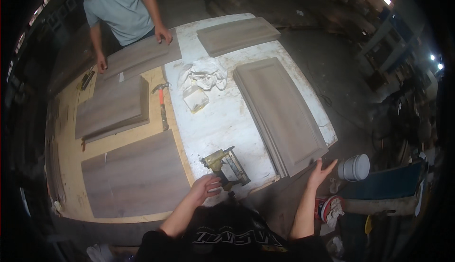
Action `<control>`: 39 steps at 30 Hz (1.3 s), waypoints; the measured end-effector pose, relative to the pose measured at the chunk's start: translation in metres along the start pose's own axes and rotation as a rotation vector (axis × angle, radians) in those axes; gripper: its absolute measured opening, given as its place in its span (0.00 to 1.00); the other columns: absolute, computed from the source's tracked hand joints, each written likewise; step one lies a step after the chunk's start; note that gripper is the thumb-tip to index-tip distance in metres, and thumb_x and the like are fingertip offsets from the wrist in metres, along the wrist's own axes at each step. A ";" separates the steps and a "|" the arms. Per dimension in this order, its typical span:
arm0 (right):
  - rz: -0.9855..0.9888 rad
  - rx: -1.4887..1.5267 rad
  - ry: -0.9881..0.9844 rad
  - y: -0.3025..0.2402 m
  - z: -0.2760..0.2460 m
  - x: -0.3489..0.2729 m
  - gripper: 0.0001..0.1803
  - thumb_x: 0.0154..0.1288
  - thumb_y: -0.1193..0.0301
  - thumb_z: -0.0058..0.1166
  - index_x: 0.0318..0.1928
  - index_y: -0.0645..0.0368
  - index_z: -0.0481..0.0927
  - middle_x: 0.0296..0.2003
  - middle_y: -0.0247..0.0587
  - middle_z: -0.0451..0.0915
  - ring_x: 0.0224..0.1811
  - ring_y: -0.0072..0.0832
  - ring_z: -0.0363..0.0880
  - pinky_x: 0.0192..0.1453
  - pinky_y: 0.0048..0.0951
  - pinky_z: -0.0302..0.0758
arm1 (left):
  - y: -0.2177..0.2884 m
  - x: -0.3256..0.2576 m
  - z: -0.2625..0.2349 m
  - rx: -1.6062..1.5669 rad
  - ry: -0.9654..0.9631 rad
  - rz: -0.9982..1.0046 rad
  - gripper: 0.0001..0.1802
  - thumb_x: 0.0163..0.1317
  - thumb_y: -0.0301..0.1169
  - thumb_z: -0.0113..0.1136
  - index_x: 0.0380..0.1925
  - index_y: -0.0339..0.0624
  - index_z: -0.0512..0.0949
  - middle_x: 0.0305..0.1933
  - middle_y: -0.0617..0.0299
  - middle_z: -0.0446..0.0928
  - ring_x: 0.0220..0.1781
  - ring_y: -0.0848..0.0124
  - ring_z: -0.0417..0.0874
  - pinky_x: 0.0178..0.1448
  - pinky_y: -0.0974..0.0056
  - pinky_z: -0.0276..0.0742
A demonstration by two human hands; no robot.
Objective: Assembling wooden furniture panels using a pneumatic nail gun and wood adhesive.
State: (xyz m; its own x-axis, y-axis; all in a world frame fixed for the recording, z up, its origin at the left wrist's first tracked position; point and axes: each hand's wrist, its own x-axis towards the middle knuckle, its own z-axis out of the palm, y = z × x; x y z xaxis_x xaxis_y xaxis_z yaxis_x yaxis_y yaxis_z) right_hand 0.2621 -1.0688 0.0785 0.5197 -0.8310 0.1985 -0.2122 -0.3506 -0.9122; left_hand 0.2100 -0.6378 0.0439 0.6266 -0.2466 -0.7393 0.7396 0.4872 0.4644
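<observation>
A brass-coloured nail gun (224,168) lies on the white tabletop near its front edge. Beside its handle is my left hand (207,188), fingers apart and not wrapped round it; whether the fingertips touch the gun I cannot tell. My right hand (320,173) is open at the near right corner of a stack of grey-brown wooden panels (284,115), thumb spread outward. One fingertip seems to meet the panel's corner. Left of the nail gun, a flat grey-brown board (137,176) rests on the yellowish part of the table.
Across the table, a person (121,15) has both hands at a panel (137,60). A hammer (162,105), a clear box (195,100) and crumpled plastic (206,74) lie mid-table. More panels (111,108) stand stacked left; another lies far right (238,35). Buckets (354,167) sit by the right edge.
</observation>
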 end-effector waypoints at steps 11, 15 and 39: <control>0.034 -0.170 0.014 0.081 0.051 -0.022 0.49 0.70 0.65 0.60 0.81 0.68 0.45 0.81 0.61 0.49 0.82 0.46 0.54 0.84 0.38 0.52 | 0.034 -0.063 -0.111 0.408 0.104 0.290 0.18 0.78 0.41 0.51 0.58 0.43 0.77 0.56 0.55 0.80 0.58 0.57 0.81 0.58 0.55 0.78; -0.008 -0.083 0.057 0.026 0.045 -0.068 0.46 0.73 0.66 0.59 0.81 0.66 0.47 0.80 0.60 0.51 0.79 0.46 0.58 0.81 0.42 0.57 | 0.112 -0.057 -0.231 1.146 0.645 0.853 0.20 0.67 0.31 0.61 0.59 0.39 0.76 0.58 0.45 0.79 0.60 0.46 0.79 0.63 0.48 0.77; -0.467 0.094 -1.449 -0.089 0.136 -0.587 0.35 0.67 0.75 0.56 0.75 0.63 0.65 0.71 0.56 0.67 0.75 0.47 0.65 0.77 0.44 0.62 | -0.106 -0.282 -0.452 1.485 0.994 0.762 0.31 0.67 0.43 0.61 0.68 0.49 0.73 0.76 0.51 0.66 0.80 0.53 0.61 0.79 0.41 0.56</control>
State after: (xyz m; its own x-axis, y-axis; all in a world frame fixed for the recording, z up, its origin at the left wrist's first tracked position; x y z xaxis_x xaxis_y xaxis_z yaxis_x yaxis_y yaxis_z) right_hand 0.0882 -0.4909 -0.0062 0.8728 0.4881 0.0059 0.2183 -0.3794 -0.8991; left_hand -0.1563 -0.2416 -0.0168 0.9195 0.3878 0.0637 0.3425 -0.8702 0.3541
